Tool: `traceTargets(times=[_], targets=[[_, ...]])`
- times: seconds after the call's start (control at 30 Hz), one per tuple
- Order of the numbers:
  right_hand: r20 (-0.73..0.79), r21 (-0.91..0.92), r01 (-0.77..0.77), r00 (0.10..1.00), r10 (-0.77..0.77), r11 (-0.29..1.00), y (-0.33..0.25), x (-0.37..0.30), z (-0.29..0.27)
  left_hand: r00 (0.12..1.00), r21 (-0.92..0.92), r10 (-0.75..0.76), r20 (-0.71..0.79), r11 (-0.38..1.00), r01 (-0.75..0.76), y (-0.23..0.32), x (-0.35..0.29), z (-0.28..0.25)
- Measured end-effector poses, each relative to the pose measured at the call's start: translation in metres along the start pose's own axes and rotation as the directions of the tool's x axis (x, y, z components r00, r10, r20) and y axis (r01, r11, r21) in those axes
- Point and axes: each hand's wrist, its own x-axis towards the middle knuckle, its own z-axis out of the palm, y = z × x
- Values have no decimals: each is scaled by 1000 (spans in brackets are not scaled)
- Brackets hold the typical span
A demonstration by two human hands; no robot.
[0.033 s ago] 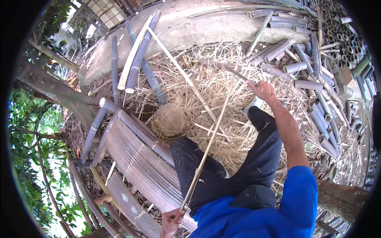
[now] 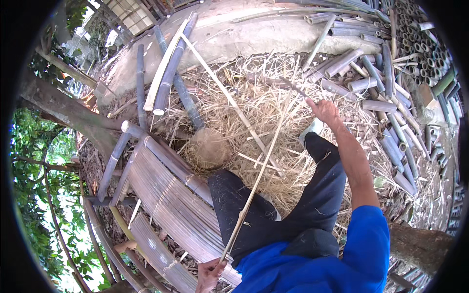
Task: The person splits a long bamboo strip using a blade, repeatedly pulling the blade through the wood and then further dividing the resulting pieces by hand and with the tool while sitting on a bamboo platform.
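A long, thin bamboo strip (image 2: 260, 180) runs from the lower middle up over my left thigh. My left hand (image 2: 210, 274) is closed around its near end, beside the slatted bamboo bench. My right hand (image 2: 326, 111) grips the handle of a knife (image 2: 297, 90), mostly hidden by the fingers. The dark blade points up and left, past the strip's far part; whether they touch I cannot tell. Beneath them lies a heap of pale shavings (image 2: 254, 117). A round wooden block (image 2: 210, 148) stands to the left of the shavings.
The slatted bamboo bench (image 2: 176, 205) lies along my left side. Bamboo poles (image 2: 171, 73) lean at the far left, and a split length (image 2: 224, 93) slants across the shavings. Cut bamboo pieces (image 2: 386, 105) are piled at the right. A tree trunk (image 2: 88, 115) stands at the left.
The knife and my right hand have shifted very slightly. The strip's far end now shows farther up over the shavings. My left hand has hardly moved.
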Motion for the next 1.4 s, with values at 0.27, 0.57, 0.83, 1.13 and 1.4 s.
traceTargets(times=[0.27, 0.57, 0.83, 1.13, 1.4], targets=[[146, 577, 77, 970, -195, 813, -141, -119, -63, 986, 128, 165, 26, 978, -167, 67, 69, 21], [-30, 556, 547, 766, -642, 626, -211, -256, -99, 978, -183, 184, 97, 969, -164, 119, 101, 70], [-32, 514, 556, 774, -633, 653, -203, -241, -111, 978, -263, 141, 157, 960, -97, 119, 81, 67], [-11, 472, 414, 885, -465, 778, -186, -202, -101, 960, -278, 74, 268, 961, 4, 102, 69, 59], [68, 386, 310, 930, -362, 869, -161, -187, -91, 954, -271, 8, 300, 960, 77, 80, 51, 43]])
